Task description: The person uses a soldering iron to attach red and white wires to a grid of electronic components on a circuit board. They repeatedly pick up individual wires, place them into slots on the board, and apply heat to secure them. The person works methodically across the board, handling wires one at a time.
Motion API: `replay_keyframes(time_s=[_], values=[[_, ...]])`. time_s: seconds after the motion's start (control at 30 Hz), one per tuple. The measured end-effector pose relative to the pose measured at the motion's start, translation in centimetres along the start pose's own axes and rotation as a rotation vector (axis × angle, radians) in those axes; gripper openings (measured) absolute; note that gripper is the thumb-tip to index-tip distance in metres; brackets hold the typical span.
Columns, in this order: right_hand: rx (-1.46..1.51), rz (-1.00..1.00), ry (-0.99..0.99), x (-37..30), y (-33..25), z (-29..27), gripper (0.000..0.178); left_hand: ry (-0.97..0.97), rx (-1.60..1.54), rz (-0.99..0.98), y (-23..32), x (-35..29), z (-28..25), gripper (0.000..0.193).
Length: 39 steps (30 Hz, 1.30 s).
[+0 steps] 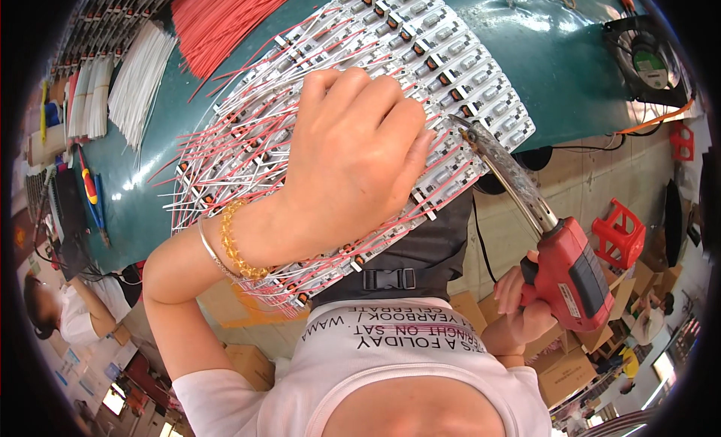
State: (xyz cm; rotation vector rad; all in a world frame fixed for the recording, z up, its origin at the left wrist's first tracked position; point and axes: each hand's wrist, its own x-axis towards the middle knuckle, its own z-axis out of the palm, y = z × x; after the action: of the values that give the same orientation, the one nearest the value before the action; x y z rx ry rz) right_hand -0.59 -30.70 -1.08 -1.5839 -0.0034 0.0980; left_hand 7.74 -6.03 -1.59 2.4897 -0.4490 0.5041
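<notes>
Rows of small white circuit boards lie across the near part of the green table, many with thin red and white wires sticking out to the left. My left hand is over the middle of the boards, its fingers curled together. What they pinch is hidden beneath the hand. In my right hand, at the lower right, is a red soldering gun with a dark grip panel. Its long metal barrel points up and left, and the tip is close to the boards just right of my left fingers.
Bundles of red wires and white wires lie at the back left. A red-and-yellow-handled tool rests near the left edge. A black fan stands far right; a red stool is on the floor. Another person sits at left.
</notes>
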Motion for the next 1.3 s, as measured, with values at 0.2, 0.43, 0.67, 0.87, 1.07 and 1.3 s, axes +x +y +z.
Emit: replay_keyframes(time_s=[0.2,0.43,0.67,0.87,1.07,1.3], values=[[-0.056,0.008,0.002,0.2,-0.4,0.3,0.081,0.005,0.006,0.009,0.0,0.0,0.0,0.017],[-0.029,0.015,-0.003,-0.2,-0.1,-0.5,0.084,0.002,0.013,0.012,0.0,0.1,0.0,0.018],[0.006,0.024,0.018,-0.5,-0.1,-0.6,0.086,0.048,-0.074,-0.001,-0.2,0.1,-0.3,0.013],[0.022,0.006,0.088,-1.2,0.1,-0.8,0.086,-0.034,-0.128,-0.027,0.5,0.3,-0.7,0.013],[0.014,0.026,0.021,-1.4,0.3,-1.5,0.080,-0.047,-0.096,-0.006,0.6,0.2,0.0,0.014],[-0.134,0.051,0.030,-1.6,0.1,-1.3,0.074,-0.043,-0.054,0.032,0.4,0.0,0.1,0.014]])
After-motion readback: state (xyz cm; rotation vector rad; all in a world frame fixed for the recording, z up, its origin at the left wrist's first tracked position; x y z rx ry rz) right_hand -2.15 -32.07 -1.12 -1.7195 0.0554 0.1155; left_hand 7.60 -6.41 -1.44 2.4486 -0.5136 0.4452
